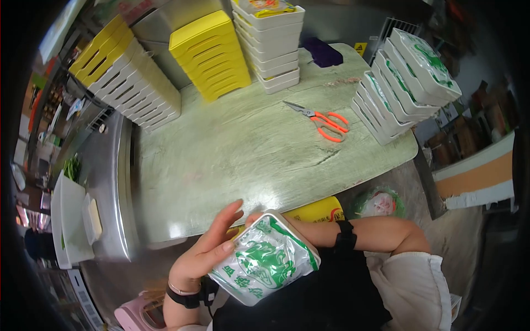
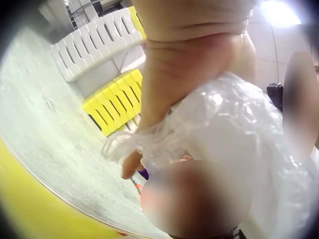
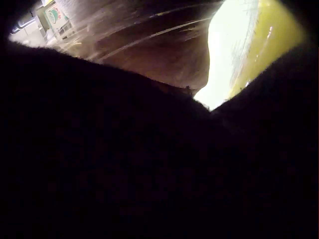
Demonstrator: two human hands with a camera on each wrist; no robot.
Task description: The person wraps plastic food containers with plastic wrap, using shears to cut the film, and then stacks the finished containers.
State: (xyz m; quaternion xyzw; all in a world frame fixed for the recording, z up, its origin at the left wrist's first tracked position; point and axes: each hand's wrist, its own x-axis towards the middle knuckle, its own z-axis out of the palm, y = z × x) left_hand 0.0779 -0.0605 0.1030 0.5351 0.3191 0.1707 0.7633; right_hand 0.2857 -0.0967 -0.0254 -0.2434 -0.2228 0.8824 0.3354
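A white plastic box (image 1: 265,259), covered by a clear bag with green print, is held tilted in front of the person's dark apron. My left hand (image 1: 207,248) is at its left side, fingers stretched out and the thumb lying on the bagged edge. In the left wrist view, loose clear plastic (image 2: 169,139) bunches around that hand's fingers. My right hand (image 1: 303,230) reaches behind the box from the right. Most of it is hidden there, so I cannot tell how its fingers lie. The right wrist view is largely dark.
On the green table (image 1: 221,143) lie orange-handled scissors (image 1: 323,121). White and yellow box stacks (image 1: 212,58) line the back, beside a dark purple cloth (image 1: 323,52). Bagged white boxes (image 1: 406,83) are stacked at the right. A yellow item (image 1: 314,211) sits below the table's front edge.
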